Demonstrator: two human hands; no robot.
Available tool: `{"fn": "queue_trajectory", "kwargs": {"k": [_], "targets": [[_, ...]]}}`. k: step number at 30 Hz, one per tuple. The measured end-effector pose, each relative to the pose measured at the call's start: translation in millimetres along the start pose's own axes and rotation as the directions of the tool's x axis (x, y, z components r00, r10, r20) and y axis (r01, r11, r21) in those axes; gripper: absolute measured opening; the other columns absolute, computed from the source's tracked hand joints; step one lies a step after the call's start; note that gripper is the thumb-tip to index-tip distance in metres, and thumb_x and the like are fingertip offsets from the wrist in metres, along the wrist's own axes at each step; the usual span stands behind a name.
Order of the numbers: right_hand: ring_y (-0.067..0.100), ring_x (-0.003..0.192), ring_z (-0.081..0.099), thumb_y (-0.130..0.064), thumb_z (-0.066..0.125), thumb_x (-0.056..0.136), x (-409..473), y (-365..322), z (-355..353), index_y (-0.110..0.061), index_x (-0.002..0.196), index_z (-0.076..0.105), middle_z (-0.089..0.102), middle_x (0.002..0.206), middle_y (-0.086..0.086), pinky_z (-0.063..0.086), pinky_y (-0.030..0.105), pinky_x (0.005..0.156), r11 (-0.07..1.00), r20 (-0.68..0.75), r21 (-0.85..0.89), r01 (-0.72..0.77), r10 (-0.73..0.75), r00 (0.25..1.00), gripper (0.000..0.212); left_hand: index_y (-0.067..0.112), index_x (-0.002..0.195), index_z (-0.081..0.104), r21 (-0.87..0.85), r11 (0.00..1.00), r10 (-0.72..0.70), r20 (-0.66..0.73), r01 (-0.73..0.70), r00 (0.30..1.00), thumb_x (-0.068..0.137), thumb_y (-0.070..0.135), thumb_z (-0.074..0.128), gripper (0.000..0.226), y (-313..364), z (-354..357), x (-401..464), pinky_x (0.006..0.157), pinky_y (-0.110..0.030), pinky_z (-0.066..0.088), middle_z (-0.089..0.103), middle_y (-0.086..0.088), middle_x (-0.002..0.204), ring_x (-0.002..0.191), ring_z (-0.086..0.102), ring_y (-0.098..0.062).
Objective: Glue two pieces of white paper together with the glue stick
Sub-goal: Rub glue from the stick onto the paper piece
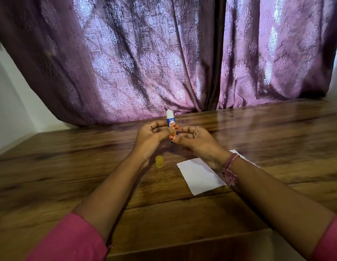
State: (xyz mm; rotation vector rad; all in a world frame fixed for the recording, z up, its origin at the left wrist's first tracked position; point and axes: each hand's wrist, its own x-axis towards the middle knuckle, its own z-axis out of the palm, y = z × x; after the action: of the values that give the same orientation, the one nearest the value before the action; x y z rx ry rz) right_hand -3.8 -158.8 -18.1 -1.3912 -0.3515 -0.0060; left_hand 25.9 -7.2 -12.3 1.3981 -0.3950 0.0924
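Observation:
An uncapped glue stick (170, 119), blue with a red label and a white tip, stands upright above the table between both hands. My left hand (151, 137) pinches its middle with thumb and fingers. My right hand (194, 140) pinches its lower end. The yellow cap (159, 161) stands on the table below my left wrist. A piece of white paper (199, 176) lies flat on the table, partly hidden under my right wrist. I cannot tell whether it is one sheet or two.
The wooden table (88, 166) runs back to a purple patterned curtain (163, 53). White wall shows at the far left and right. The table's near edge (182, 247) lies between my pink sleeves.

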Motion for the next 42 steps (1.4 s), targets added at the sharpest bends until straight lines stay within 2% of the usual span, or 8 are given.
{"fn": "queue_trajectory", "kwargs": {"k": [6,13,16,19,25,30,35,42], "targets": [[0.001,0.059,0.067,0.002,0.068,0.082,-1.6,-4.3,0.7,-0.001,0.111,0.063,0.074,0.072,-0.003,0.045,0.012,0.044,1.000,-0.074,-0.001,-0.009,0.009,0.997,0.030,0.023,0.078,0.076,-0.008,1.000,-0.003,-0.005,0.003,1.000,0.073,0.014,0.078,0.011,0.3,3.0,0.1,0.079,-0.037,0.056,0.075,-0.010,0.090,0.086,0.070,-0.024],[0.003,0.062,0.063,-0.001,0.065,0.084,-2.4,-12.1,-4.6,-0.005,0.112,0.061,0.070,0.072,-0.004,0.046,0.016,0.051,1.000,-0.137,-0.010,-0.004,0.003,0.991,0.028,0.022,0.096,0.068,0.298,0.951,0.082,-0.002,-0.078,0.997,0.088,0.031,0.064,0.012,-3.7,2.1,3.3,0.074,-0.035,0.056,0.070,-0.007,0.091,0.080,0.065,-0.013],[0.003,0.069,0.064,-0.002,0.062,0.087,-2.9,-18.3,-13.3,-0.007,0.116,0.058,0.066,0.082,0.001,0.049,0.017,0.057,1.000,-0.165,0.024,-0.014,0.018,0.986,0.030,0.022,0.095,0.064,0.548,0.811,0.199,0.067,-0.203,0.978,0.095,0.022,0.052,0.011,1.9,-6.7,5.1,0.059,-0.022,0.043,0.063,0.004,0.076,0.059,0.053,-0.003],[0.005,0.076,0.062,-0.003,0.058,0.090,-4.7,-23.1,-24.3,-0.010,0.113,0.059,0.066,0.089,0.002,0.049,0.018,0.064,0.999,-0.184,0.044,-0.032,0.040,0.982,0.024,0.012,0.096,0.065,0.724,0.519,0.269,0.365,-0.453,0.891,0.089,0.009,0.052,0.015,10.3,-13.0,1.3,0.054,-0.021,0.034,0.053,0.010,0.062,0.052,0.044,0.000],[0.007,0.079,0.062,-0.007,0.056,0.091,-14.3,-27.7,-40.2,-0.015,0.096,0.067,0.073,0.093,-0.002,0.045,0.014,0.057,0.995,-0.158,0.063,-0.071,0.080,0.984,0.015,0.014,0.107,0.069,0.669,0.393,0.028,0.677,-0.631,0.735,0.087,0.002,0.054,0.028,17.4,-7.9,-4.7,0.054,-0.010,0.031,0.051,0.006,0.060,0.052,0.044,-0.002],[0.005,0.069,0.065,-0.011,0.056,0.091,-25.3,-26.7,-53.8,-0.017,0.105,0.066,0.074,0.092,0.003,0.044,0.014,0.054,0.992,-0.088,0.026,-0.125,0.126,0.988,0.019,0.012,0.109,0.070,0.636,0.446,-0.070,0.726,-0.630,0.684,0.088,-0.004,0.049,0.034,20.4,-4.4,-10.0,0.057,0.000,0.031,0.055,0.042,0.062,0.054,0.049,0.021],[0.006,0.064,0.062,-0.011,0.050,0.092,-38.8,-22.2,-67.2,-0.012,0.110,0.066,0.071,0.079,0.002,0.049,0.015,0.055,0.986,-0.100,0.103,-0.131,0.141,0.985,0.025,0.032,0.117,0.066,0.691,0.420,-0.241,0.710,-0.588,0.661,0.094,0.017,0.045,0.034,18.5,-2.8,-8.4,0.074,-0.032,0.047,0.068,-0.014,0.088,0.071,0.058,-0.024],[0.004,0.054,0.054,-0.019,0.053,0.090,-48.4,-17.1,-72.0,-0.010,0.090,0.068,0.061,0.063,-0.003,0.047,0.014,0.053,0.971,-0.241,0.177,-0.161,0.201,0.949,0.017,0.038,0.117,0.065,0.736,0.381,-0.359,0.675,-0.559,0.644,0.093,0.019,0.047,0.035,10.7,-3.1,-5.7,0.073,-0.030,0.048,0.070,-0.005,0.093,0.067,0.054,-0.006]]}}
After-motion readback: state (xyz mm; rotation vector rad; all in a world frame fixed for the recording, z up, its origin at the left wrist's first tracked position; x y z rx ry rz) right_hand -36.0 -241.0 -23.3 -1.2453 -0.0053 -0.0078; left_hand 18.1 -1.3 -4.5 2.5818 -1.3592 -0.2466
